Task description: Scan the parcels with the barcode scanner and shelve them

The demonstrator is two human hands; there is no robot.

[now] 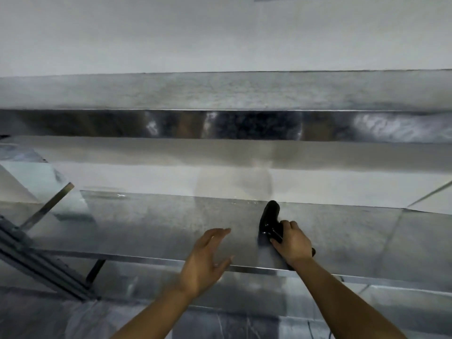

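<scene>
scanner (pixel 269 222) lies on the metal shelf (pixel 146 223), its handle grasped by the right hand (pixel 292 243), head poking out beyond the fingers. left hand (pixel 208 259) hovers beside, fingers released, holding nothing.

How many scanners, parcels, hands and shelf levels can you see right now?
Barcode scanner, held by the right hand: 1
Parcels: 0 in view
Hands, with the open left hand: 2
Metal shelf levels, upper and lower: 2
Total: 5
</scene>
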